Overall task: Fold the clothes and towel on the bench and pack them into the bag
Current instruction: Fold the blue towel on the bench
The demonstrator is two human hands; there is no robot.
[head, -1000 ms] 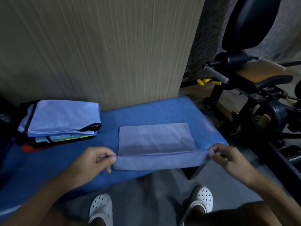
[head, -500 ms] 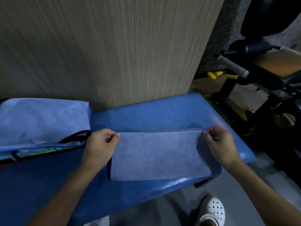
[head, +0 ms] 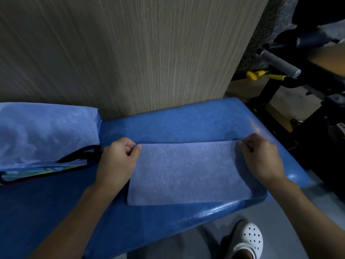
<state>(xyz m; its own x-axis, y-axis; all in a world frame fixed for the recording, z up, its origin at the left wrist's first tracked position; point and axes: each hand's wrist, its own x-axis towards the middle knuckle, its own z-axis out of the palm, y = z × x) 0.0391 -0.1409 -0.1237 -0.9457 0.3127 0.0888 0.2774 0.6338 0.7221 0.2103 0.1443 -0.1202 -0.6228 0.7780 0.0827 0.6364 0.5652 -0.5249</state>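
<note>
Since 1.0 s ago the near edge has been carried over to the far edge. The towel [head: 188, 172] now lies folded, flat, lavender-blue, centre-right on the bench [head: 186, 120]. The left hand [head: 119, 159] and the right hand [head: 261, 156] pinch its far corners, fingers curled. The folded clothes [head: 44, 131] sit at left.

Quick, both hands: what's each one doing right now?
Left hand: closed, pinching the towel's far left corner.
Right hand: closed, pinching the towel's far right corner.
</note>
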